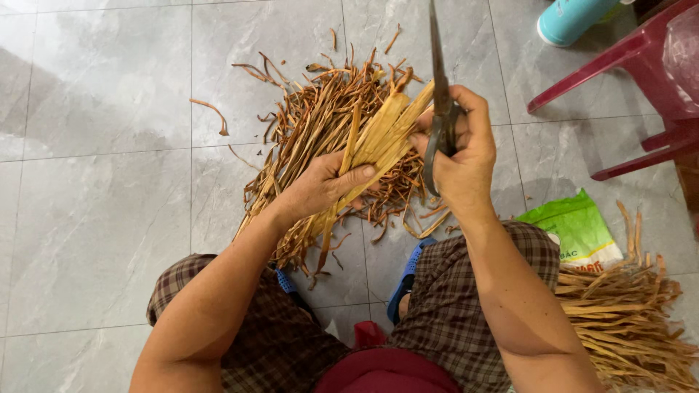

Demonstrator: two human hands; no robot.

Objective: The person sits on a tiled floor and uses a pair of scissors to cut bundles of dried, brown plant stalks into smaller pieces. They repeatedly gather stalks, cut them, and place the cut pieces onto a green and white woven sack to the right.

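A floor of large pale grey marbled tiles [95,218] fills the view, seen from above the seated person's lap in brown checked shorts [466,313]. At the centre, the left hand [320,185] has its grip clamped around a bundle of flat, pale yellow dried strips [382,135], the thumb across the front, the bundle slanting up toward 1 o'clock. Just beside it at 3 o'clock, the right hand [466,156] is closed around the handles of a pair of dark metal scissors [439,94], whose blades point straight up to 12 o'clock and touch the bundle's upper end; whether the blades are parted cannot be told. Behind both hands, a loose heap of curled brown trimmings [313,124] lies on the floor. At 4 o'clock, a stack of longer tan strips [626,320] lies beside a green and white plastic bag [575,225]. At 2 o'clock stands a dark red plastic chair [648,58], with a teal cylindrical bottle [571,18] near it. Blue sandals [408,276] show between the knees.
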